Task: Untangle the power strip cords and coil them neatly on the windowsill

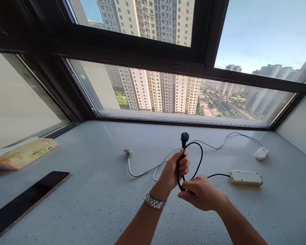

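My left hand (172, 170), with a silver watch (155, 200) on its wrist, is closed around the black cable (201, 158) just below its plug (184, 136), which points up toward the window. Close by on the right, my right hand (200, 193) pinches the lower bend of the same cable between thumb and fingers. The cable forms a loop at my hands and runs right to a cream power strip (246, 178) lying on the speckled counter (104, 211).
A white cable with a plug (128, 153) lies behind my hands. Another white device (261, 153) rests at the right. On the left are a phone (27, 202) and a yellow tissue pack (32, 153). The dark window frame (153, 121) borders the counter's back.
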The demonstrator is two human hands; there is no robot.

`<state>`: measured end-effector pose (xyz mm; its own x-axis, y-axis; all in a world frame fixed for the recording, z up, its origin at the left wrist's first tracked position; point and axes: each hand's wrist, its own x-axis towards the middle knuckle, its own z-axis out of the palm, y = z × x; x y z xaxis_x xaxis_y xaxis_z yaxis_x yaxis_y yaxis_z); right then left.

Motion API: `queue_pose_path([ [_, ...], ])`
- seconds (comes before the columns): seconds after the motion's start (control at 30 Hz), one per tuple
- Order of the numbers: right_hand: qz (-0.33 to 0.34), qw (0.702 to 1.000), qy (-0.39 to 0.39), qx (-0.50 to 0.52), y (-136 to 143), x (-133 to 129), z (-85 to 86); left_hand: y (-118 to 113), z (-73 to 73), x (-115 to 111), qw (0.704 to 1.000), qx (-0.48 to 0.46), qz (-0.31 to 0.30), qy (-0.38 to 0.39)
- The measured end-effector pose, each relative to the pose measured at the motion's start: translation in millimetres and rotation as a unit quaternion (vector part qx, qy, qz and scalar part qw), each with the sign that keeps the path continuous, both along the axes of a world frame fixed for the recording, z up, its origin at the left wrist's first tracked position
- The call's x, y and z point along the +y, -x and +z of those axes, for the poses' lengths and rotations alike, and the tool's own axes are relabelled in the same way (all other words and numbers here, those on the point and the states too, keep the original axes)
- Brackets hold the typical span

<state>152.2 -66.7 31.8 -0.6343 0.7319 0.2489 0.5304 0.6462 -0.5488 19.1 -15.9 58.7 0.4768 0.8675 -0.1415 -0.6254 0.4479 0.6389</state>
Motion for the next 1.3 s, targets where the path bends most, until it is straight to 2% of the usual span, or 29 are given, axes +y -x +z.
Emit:
queue_pose_path([
  [0.13,0.020,0.987,0.141,-0.073,-4,11,-6.7,50,25.1,8,0.986,-0.039,0.151,-0.057],
  [0.23,-0.045,0.967,0.228,-0.107,-20,27,-13.7,87,35.6,8,0.958,-0.055,0.270,-0.077],
  [0.33,-0.099,0.940,0.304,-0.120,-54,46,-25.6,125,40.7,1,0.920,-0.100,0.368,-0.093],
  [0.43,-0.059,0.907,0.413,-0.054,-88,60,-38.6,158,42.9,-8,0.889,-0.140,0.412,-0.145],
  [0.5,-0.060,0.897,0.438,0.019,-99,66,-43.5,168,42.8,-11,0.896,-0.132,0.379,-0.188],
  [0.57,-0.134,0.896,0.409,0.110,-98,69,-43.1,159,41.2,-11,0.929,-0.090,0.288,-0.214],
  [0.6,-0.186,0.890,0.383,0.163,-93,70,-40.8,147,39.4,-11,0.948,-0.063,0.227,-0.216],
  [0.7,-0.293,0.850,0.292,0.326,-71,66,-26.7,86,28.0,-8,0.985,0.024,0.029,-0.169],
  [0.73,-0.305,0.840,0.257,0.367,-63,61,-21.0,62,22.0,-8,0.987,0.053,-0.016,-0.150],
  [0.8,-0.308,0.841,0.170,0.412,-47,48,-10.6,18,8.6,-9,0.985,0.115,-0.054,-0.120],
  [0.87,-0.296,0.870,0.066,0.389,-30,30,-4.4,-12,-4.0,-10,0.982,0.153,-0.054,-0.098],
  [0.93,-0.266,0.909,-0.034,0.318,-15,14,-3.0,-27,-12.7,-10,0.981,0.168,-0.024,-0.094],
  [1.0,-0.222,0.940,-0.105,0.235,-1,3,-4.8,-29,-16.4,-8,0.982,0.167,0.019,-0.092],
  [1.07,-0.183,0.959,-0.145,0.161,9,-4,-7.6,-23,-15.7,-3,0.981,0.161,0.079,-0.074],
  [1.13,-0.175,0.965,-0.169,0.098,14,-7,-9.4,-13,-12.1,3,0.979,0.137,0.143,-0.057],
  [1.2,-0.197,0.964,-0.171,0.048,15,-8,-9.8,-4,-7.0,8,0.978,0.089,0.178,-0.063],
  [1.23,-0.210,0.966,-0.151,0.021,15,-8,-9.6,0,-4.4,11,0.980,0.061,0.177,-0.064],
  [1.3,-0.228,0.971,-0.062,-0.043,14,-8,-8.4,6,-0.1,13,0.985,0.003,0.168,-0.043],
])
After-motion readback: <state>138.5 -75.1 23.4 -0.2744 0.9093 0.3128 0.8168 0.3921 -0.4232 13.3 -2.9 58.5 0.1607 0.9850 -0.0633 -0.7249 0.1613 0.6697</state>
